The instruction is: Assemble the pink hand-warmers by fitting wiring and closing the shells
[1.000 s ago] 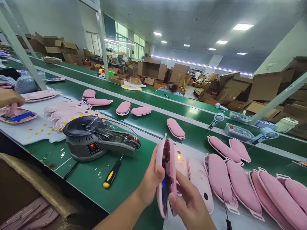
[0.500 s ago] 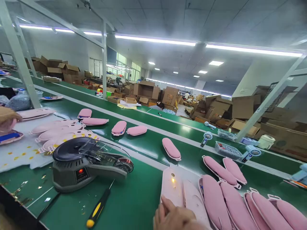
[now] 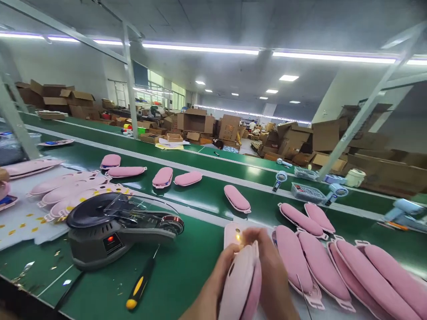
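Observation:
An elongated pink oval case [image 3: 238,280] is held up between my hands at the bottom centre, pale shell on one side and pink pad on the other. My left hand [image 3: 213,275] grips its left side. My right hand [image 3: 271,269] wraps round its far right side, with fingers meeting near the top end. Just behind them lies a pale shell [image 3: 231,233] with a small yellow light glowing on it, partly covered by my hands. To the right, several pink oval cases [image 3: 290,255] lie in a row on the bench.
A grey tape dispenser [image 3: 96,246] with a red light stands left, beside a yellow-and-black screwdriver [image 3: 142,282]. Pale shells [image 3: 66,191] lie on a white sheet. Another person's hand [image 3: 4,174] shows at the left edge. Blue handheld fans [image 3: 279,180] and a clear tub [image 3: 308,193] stand farther back.
Both hands are now round a raised pink case; before, one hand rested by the lit shell. The view has shifted, and the other person's hand at left is mostly out of frame.

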Available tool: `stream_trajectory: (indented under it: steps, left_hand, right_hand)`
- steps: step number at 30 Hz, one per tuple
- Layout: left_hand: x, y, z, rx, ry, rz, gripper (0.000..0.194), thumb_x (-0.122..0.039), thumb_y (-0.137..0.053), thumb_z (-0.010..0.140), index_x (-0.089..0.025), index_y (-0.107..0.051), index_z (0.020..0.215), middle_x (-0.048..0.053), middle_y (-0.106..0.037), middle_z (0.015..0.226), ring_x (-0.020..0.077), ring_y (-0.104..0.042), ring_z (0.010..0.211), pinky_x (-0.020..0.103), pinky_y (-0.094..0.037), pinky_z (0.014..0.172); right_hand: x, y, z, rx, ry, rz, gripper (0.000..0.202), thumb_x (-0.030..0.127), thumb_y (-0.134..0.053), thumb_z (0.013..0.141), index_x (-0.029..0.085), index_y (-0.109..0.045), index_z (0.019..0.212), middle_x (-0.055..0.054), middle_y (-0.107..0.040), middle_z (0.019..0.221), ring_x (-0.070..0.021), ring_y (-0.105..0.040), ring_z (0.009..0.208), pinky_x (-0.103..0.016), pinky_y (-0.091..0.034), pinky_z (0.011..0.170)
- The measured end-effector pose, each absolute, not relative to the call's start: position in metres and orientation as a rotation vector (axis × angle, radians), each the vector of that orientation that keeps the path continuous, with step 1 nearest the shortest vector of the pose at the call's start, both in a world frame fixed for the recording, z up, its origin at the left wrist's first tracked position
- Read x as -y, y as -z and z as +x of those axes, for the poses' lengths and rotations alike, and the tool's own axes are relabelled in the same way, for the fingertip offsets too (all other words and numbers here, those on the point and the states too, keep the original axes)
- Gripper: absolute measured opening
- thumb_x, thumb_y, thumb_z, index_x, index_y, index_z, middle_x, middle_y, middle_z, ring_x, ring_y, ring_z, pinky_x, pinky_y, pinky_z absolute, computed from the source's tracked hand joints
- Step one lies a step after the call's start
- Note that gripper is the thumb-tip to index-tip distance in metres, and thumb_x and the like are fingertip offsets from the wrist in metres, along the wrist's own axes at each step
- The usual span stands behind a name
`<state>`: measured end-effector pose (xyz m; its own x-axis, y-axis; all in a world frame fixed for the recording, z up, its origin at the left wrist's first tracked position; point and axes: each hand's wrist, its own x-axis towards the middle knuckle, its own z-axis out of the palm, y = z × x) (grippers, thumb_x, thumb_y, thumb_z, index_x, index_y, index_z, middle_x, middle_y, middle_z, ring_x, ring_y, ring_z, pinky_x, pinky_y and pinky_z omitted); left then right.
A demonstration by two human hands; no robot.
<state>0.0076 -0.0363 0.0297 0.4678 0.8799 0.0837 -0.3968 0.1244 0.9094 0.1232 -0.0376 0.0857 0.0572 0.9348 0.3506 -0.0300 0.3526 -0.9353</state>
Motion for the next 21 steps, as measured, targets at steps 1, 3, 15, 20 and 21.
stream_trajectory:
  steps: [1, 3, 15, 20, 21]
  left_hand:
    - [0.039, -0.030, 0.005, -0.496, -0.995, 1.028, 0.055, -0.056, -0.070, 0.070, -0.022, -0.065, 0.113, 0.007, -0.068, 0.105, 0.0330, -0.057, 0.115, 0.049, -0.035, 0.106]
    - [0.046, -0.035, 0.003, -0.412, -0.974, 0.938, 0.059, -0.062, -0.067, 0.071, -0.021, -0.064, 0.113, 0.009, -0.067, 0.111, 0.0341, -0.050, 0.124, 0.049, -0.031, 0.109]
    - [0.078, -0.092, 0.017, -0.554, -1.185, 0.675, 0.059, -0.066, -0.056, 0.078, -0.017, -0.062, 0.110, 0.007, -0.067, 0.100, 0.0283, -0.053, 0.117, 0.041, -0.035, 0.107]
    - [0.059, -0.081, 0.004, -0.618, -0.941, 0.897, 0.059, -0.056, -0.058, 0.079, -0.023, -0.052, 0.127, 0.005, -0.059, 0.122, 0.0227, -0.051, 0.117, 0.033, -0.037, 0.104]
    - [0.060, -0.079, -0.004, -0.651, -0.823, 1.026, 0.066, -0.051, -0.064, 0.076, -0.026, -0.046, 0.134, 0.004, -0.056, 0.127, 0.0226, -0.052, 0.116, 0.033, -0.040, 0.101]
  right_hand:
    - [0.042, -0.092, 0.124, 1.266, -0.943, -0.948, 0.047, 0.057, -0.040, 0.093, 0.020, -0.067, 0.079, -0.003, -0.068, 0.079, -0.0179, -0.063, 0.073, -0.028, -0.048, 0.057]
    - [0.050, -0.104, 0.124, 1.236, -0.976, -0.949, 0.051, 0.056, -0.041, 0.093, 0.020, -0.064, 0.064, -0.004, -0.065, 0.066, -0.0176, -0.060, 0.065, -0.028, -0.044, 0.054]
    - [0.071, -0.094, 0.087, 1.408, -0.900, -0.723, 0.053, 0.043, -0.046, 0.088, 0.021, -0.045, 0.040, 0.001, -0.050, 0.041, -0.0124, -0.047, 0.043, -0.031, -0.044, 0.058]
    - [0.029, -0.081, 0.115, 1.084, -0.872, -1.025, 0.051, 0.043, -0.038, 0.090, 0.024, -0.040, 0.043, 0.003, -0.044, 0.040, -0.0124, -0.043, 0.040, -0.029, -0.041, 0.048]
    - [0.027, -0.077, 0.125, 1.013, -0.816, -1.079, 0.051, 0.043, -0.033, 0.092, 0.024, -0.039, 0.045, 0.003, -0.044, 0.042, -0.0129, -0.044, 0.040, -0.029, -0.041, 0.048]
